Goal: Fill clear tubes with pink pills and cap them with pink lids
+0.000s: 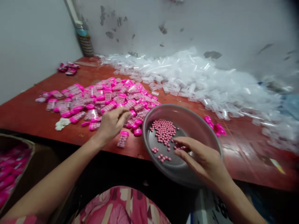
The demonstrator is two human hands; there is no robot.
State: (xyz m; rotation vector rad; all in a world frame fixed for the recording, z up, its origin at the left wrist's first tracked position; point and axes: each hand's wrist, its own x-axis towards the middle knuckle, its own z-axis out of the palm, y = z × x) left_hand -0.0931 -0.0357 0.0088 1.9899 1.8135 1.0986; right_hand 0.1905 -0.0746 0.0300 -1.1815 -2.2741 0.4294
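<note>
My left hand [114,123] is over the near edge of a pile of small clear bottles [98,93] with bright pink caps and pink balls inside. Its fingers are curled, thumb and index tips close together; whatever they hold, if anything, is hidden. One filled bottle [122,139] stands apart just below that hand. My right hand [201,155] reaches into a grey bowl [198,119], thumb and forefinger apart. Loose pink balls [164,130] lie on the bowl's bottom, some beside and partly behind the fingertips.
Clear empty plastic tubes [187,77] are heaped along the wall. Pink caps [215,126] lie right of the bowl. Crumpled white scraps [62,123] and pink packets [68,68] are on the red table [243,165]. A box [35,155] of pink items stands lower left; a bottle [85,40] stands in the corner.
</note>
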